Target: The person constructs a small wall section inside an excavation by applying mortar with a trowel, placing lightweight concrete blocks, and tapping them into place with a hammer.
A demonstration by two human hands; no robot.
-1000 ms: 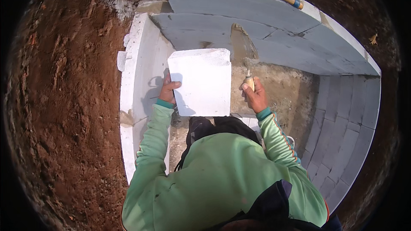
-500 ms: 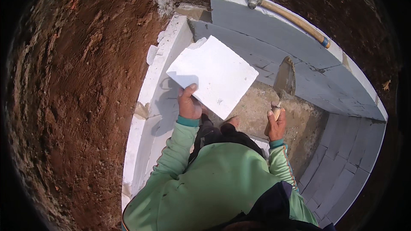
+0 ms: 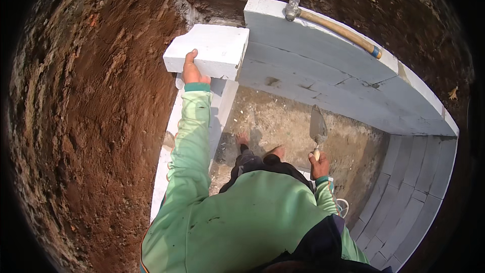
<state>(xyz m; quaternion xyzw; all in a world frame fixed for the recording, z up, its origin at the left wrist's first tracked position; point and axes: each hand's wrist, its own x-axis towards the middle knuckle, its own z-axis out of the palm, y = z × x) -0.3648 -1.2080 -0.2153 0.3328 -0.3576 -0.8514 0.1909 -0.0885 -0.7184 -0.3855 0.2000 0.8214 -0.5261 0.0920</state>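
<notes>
A white lightweight block (image 3: 209,45) with one broken corner lies level over the far end of the left wall (image 3: 174,159), by the corner. My left hand (image 3: 194,71) grips its near edge, thumb on top and fingers underneath. Whether the block rests on the wall or hangs just above it, I cannot tell. Low on the right, my right hand (image 3: 319,166) is closed round the wooden handle of a trowel (image 3: 318,124). The trowel's grey, mortar-smeared blade points away from me, over the floor.
A hammer (image 3: 333,28) with a wooden handle lies on top of the far block wall (image 3: 313,53). Another block wall (image 3: 419,172) closes the right side. Brown earth (image 3: 96,121) rises outside the left wall. My bare feet (image 3: 277,151) stand on the dirty floor (image 3: 283,111).
My left hand has carried the block away and left, from in front of me to the far end of the left wall, turning it flatter. The trowel has moved down and slightly left.
</notes>
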